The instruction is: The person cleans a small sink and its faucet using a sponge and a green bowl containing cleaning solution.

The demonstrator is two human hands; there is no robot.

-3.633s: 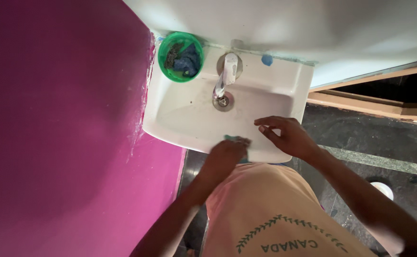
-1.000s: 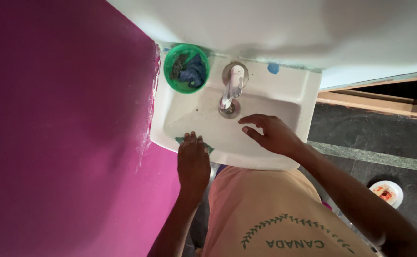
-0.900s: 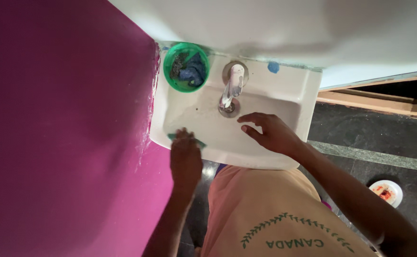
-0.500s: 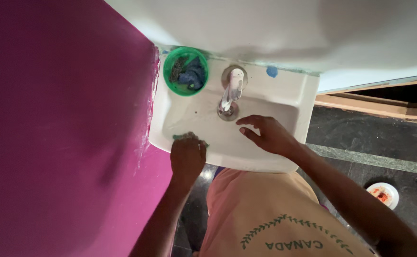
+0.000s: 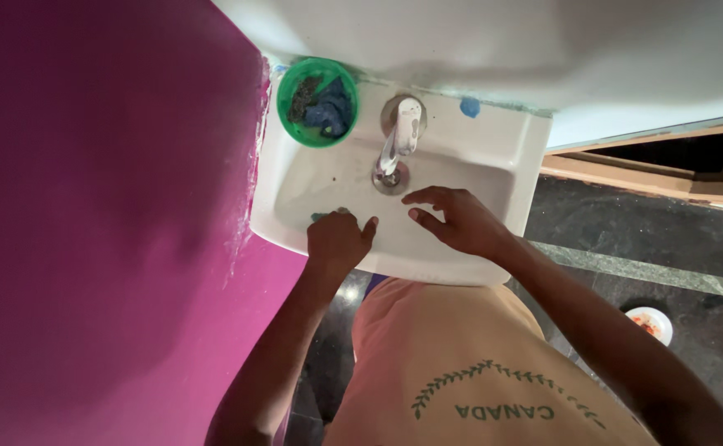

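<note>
1. Since the picture from half a second ago, the left hand (image 5: 338, 241) has slid along the front rim of the sink (image 5: 493, 149) toward the middle, closer to the drain, and the right hand has barely shifted.
2. That left hand is closed down over a green scrub pad (image 5: 318, 217), of which only a corner peeks out at the knuckles on the side away from the drain; the palm presses it flat on the sink's inner front slope, likely so the pad rubs the surface.
3. Just to the other side of the drain, the right hand (image 5: 456, 221) hovers or rests with fingers spread and loose, holding nothing; it seems to brace on the basin for balance.
4. Directly above the drain stands the tap (image 5: 398, 136), its spout pointing down at it.
5. At the sink's back corner, left of the tap and against the pink wall (image 5: 105, 206), sits a green cup (image 5: 317, 101) with a blue cloth and a dark scourer inside.
</note>
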